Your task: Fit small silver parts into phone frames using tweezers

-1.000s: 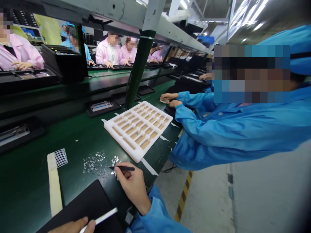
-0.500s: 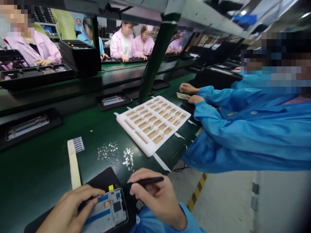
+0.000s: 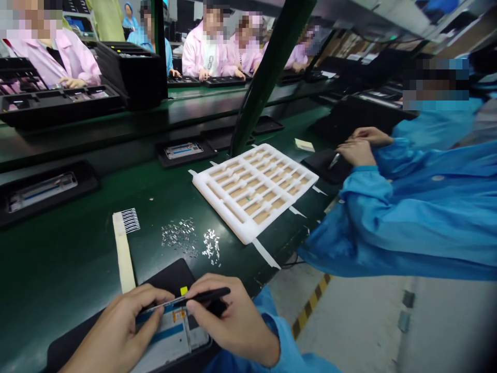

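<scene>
At the bottom, a phone frame (image 3: pixel 166 347) with blue strips and an orange flex part lies on a black tray (image 3: pixel 176 274). My left hand (image 3: pixel 120 326) grips the frame's upper edge between thumb and fingers. A black pen-like tool (image 3: pixel 209 296) is pinched in my right hand (image 3: pixel 236 321), its tip over the frame's upper edge near my left fingertips. A small yellow tab (image 3: pixel 184 291) shows just above the tool. Part of the frame's right side is hidden under my right hand.
Small silvery pieces (image 3: pixel 179 237) and whiter ones (image 3: pixel 212 246) lie scattered beyond the tray. Left of them is a cream strip (image 3: pixel 125 259) with dark-lined pieces. A white slotted rack (image 3: pixel 248 235) stands behind. A co-worker's blue sleeve (image 3: pixel 365 207) is at right; black trays line the back.
My right hand has moved left and down, bringing the tool onto the frame's edge. The co-worker's hands have moved right, and a cream pad now lies on the table. The view has shifted slightly.
</scene>
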Available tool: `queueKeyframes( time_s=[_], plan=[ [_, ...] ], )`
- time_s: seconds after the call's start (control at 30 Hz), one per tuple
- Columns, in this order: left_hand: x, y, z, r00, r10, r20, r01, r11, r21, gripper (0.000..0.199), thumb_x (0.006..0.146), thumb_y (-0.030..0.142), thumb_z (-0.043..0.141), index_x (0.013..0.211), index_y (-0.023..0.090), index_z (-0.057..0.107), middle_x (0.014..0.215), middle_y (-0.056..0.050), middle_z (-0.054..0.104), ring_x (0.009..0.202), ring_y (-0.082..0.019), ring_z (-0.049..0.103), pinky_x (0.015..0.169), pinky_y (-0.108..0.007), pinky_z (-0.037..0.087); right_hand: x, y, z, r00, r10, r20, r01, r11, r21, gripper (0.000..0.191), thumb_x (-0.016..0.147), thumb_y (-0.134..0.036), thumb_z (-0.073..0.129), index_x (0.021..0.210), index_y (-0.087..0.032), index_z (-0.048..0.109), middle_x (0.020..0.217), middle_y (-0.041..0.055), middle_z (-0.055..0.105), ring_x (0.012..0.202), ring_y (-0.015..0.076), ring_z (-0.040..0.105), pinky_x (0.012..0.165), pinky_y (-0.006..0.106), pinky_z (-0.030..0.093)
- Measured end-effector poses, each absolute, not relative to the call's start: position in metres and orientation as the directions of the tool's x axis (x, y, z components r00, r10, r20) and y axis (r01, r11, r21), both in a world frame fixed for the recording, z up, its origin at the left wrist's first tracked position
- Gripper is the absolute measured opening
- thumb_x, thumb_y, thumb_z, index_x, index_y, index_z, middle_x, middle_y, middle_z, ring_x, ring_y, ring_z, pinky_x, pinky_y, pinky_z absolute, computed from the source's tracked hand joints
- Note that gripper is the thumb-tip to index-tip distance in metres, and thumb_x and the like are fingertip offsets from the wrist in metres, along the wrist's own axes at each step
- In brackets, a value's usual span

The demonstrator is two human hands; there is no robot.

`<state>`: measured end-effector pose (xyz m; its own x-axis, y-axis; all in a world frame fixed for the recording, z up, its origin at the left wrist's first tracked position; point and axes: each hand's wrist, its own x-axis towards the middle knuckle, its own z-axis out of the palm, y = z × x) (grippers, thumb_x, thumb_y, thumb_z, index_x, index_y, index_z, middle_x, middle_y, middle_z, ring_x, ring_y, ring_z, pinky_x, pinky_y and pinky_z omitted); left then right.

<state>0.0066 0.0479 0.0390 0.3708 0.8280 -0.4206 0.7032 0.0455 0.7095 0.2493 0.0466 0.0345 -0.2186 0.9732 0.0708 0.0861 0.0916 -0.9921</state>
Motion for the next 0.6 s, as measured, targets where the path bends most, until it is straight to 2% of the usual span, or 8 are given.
queueKeyframes(
  time_s=[0.23, 0.4, 0.6],
  plan=[
    [0.01, 0.047, 0.039, 0.37, 0.847, -0.383, 0.692, 0.024, 0.721, 0.039, 0.105, 0.055, 0.047, 0.125, 0.038, 0.077, 0.123, 0.0, 0.079, 0.112, -0.018, 0.076, 0.098, -0.025, 0.058, 0.247, 0.046, 0.033, -0.178, 0.982, 0.065, 0.077, 0.08, -0.994, 0.012, 0.089, -0.021, 0.076, 0.09, -0.022, 0.087, 0.086, 0.0076, 0.083, 0.074, 0.0233, 0.08, 0.063, 0.028, 0.066],
    [0.014, 0.046, 0.038, 0.337, 0.895, -0.293, 0.686, -0.02, 0.728, 0.034, 0.102, 0.052, 0.053, 0.116, 0.036, 0.081, 0.112, 0.0, 0.082, 0.101, -0.017, 0.078, 0.088, -0.021, 0.06, 0.247, 0.045, 0.033, -0.164, 0.983, 0.085, 0.089, 0.1, -0.991, 0.012, 0.09, -0.021, 0.075, 0.09, -0.022, 0.087, 0.084, 0.0068, 0.083, 0.069, 0.0218, 0.079, 0.062, 0.028, 0.066],
    [0.017, 0.043, 0.032, 0.3, 0.906, -0.297, 0.689, 0.01, 0.725, 0.029, 0.101, 0.049, 0.056, 0.11, 0.035, 0.081, 0.106, 0.002, 0.081, 0.098, -0.016, 0.077, 0.084, -0.021, 0.059, 0.246, 0.043, 0.031, -0.151, 0.983, 0.101, 0.106, 0.118, -0.987, 0.011, 0.091, -0.019, 0.074, 0.09, -0.02, 0.086, 0.084, 0.0074, 0.083, 0.069, 0.0222, 0.08, 0.061, 0.027, 0.066]
  ],
)
